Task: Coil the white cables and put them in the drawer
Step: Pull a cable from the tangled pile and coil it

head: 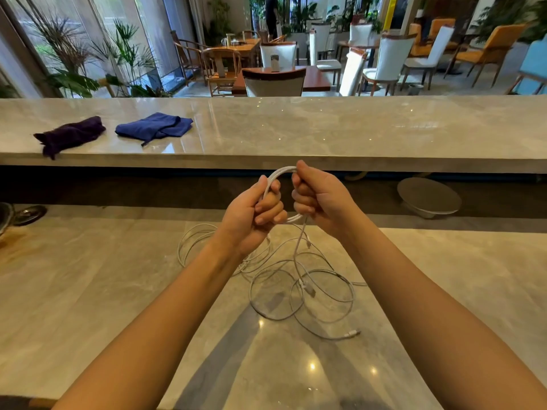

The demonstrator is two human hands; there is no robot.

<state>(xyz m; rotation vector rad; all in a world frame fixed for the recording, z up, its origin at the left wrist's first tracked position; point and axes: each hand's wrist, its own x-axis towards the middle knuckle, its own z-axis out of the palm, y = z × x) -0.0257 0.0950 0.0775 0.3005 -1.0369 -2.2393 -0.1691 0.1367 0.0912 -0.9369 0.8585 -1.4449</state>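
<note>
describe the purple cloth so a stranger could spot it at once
Look at the raised marble ledge across the middle, toward its left end. Two cloths lie there. The purple cloth is the left one, darker and bunched, reaching the front edge; the blue cloth is folded.

The cables (pixel 296 279) are plain white. The desk (pixel 88 291) under them is glossy beige-grey marble with faint paler veining. The raised ledge (pixel 325 128) is the same pale marble; on it lie a dark purple cloth (pixel 71 134) at ten o'clock and a deep blue cloth (pixel 154 127) at eleven. Beyond are white chairs (pixel 393 51) with brown wood trim at one o'clock, orange chairs (pixel 500 42) at two, and green plants (pixel 124 54) at ten.
</note>
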